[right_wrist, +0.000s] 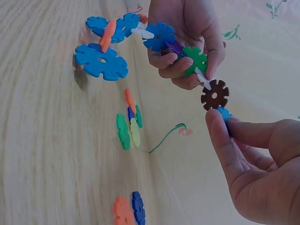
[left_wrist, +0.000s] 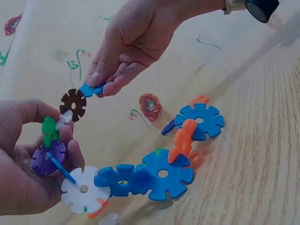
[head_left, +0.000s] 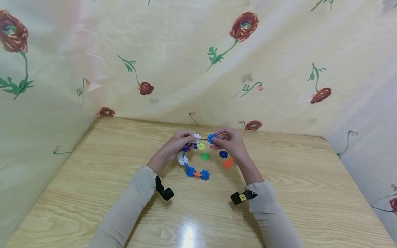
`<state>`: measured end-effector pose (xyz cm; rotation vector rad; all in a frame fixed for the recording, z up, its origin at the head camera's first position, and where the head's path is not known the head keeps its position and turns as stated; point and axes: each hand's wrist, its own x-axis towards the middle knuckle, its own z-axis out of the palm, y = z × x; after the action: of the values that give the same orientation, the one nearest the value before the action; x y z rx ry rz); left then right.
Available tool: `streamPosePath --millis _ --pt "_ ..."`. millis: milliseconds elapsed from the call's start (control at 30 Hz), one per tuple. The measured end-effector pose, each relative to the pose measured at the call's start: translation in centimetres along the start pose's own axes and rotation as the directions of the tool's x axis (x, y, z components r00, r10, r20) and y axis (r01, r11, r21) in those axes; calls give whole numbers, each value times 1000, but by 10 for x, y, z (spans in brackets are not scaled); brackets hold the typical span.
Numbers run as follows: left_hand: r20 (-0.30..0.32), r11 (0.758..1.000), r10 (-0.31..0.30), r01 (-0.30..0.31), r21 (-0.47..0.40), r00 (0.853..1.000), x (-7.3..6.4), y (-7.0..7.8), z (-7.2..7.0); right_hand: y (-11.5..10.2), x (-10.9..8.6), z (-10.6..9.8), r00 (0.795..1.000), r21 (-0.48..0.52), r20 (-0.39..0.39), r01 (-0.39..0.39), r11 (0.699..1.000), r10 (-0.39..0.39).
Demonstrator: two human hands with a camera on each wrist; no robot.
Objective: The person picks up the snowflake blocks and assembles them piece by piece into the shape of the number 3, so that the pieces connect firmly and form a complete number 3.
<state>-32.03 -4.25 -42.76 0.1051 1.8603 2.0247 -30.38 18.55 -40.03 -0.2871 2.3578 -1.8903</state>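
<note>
My left hand (head_left: pixel 176 145) grips a chain of notched plastic discs near its upper end, around the green disc (left_wrist: pixel 50 131) and the white disc (left_wrist: pixel 64 120). A brown disc (right_wrist: pixel 214 95) stands out from that end. Between thumb and fingers, my right hand (head_left: pixel 232 145) pinches a light blue disc (right_wrist: pixel 225 114) edge-on against the brown one; whether their notches interlock I cannot tell. From the left hand the chain curves down through a purple disc (left_wrist: pixel 47 160), a white disc (left_wrist: pixel 77 197), blue discs (left_wrist: pixel 164 176) and an orange disc (left_wrist: pixel 183 140) to a blue end disc (left_wrist: pixel 206 123).
Loose discs lie on the wooden table (head_left: pixel 192 205) beyond the chain: green (head_left: pixel 205 156), yellow (head_left: pixel 201 146), dark blue (head_left: pixel 223 154) and orange (head_left: pixel 228 164). A flowered cloth (head_left: pixel 176 52) hangs behind the table and along both sides.
</note>
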Motion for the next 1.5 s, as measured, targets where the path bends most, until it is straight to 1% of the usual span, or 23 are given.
streamPosePath --millis 133,233,467,533,667,767,900,1133,1200,1300,1433,1500 --pt "10 1000 6 -6 -7 1000 0 -1 0 -1 -1 3 1000 -13 14 -10 1000 10" --pt "19 1000 22 -21 -2 1000 -1 -2 1 -1 -2 5 1000 -18 18 -11 1000 12" --pt "54 995 75 -78 56 996 0 -5 3 3 -1 7 999 -27 4 35 999 -35" --pt "64 994 86 -90 62 994 0 -5 4 4 0 7 999 -33 -1 44 998 -44" --pt "75 994 103 -106 31 992 -1 -5 5 3 0 7 998 -35 -10 54 998 -54" --pt "76 993 114 -114 -13 991 -1 -5 6 3 -1 8 998 -23 -10 58 998 -59" --pt "72 993 113 -109 -53 991 0 -6 7 3 0 9 998 -9 -16 63 998 -63" --pt "49 993 105 -102 -50 993 0 -6 10 3 0 10 996 -1 -27 84 996 -84" --pt "49 994 102 -99 -55 994 0 -5 10 4 0 9 996 6 -22 92 996 -92" --pt "56 994 97 -94 -63 994 -1 -5 10 4 0 8 997 11 -18 79 997 -79" --pt "68 994 92 -88 -57 993 -1 -5 9 3 0 6 999 -24 3 49 999 -49" --pt "72 996 86 -83 -44 994 -1 -4 9 1 0 4 999 -61 17 36 997 -35"
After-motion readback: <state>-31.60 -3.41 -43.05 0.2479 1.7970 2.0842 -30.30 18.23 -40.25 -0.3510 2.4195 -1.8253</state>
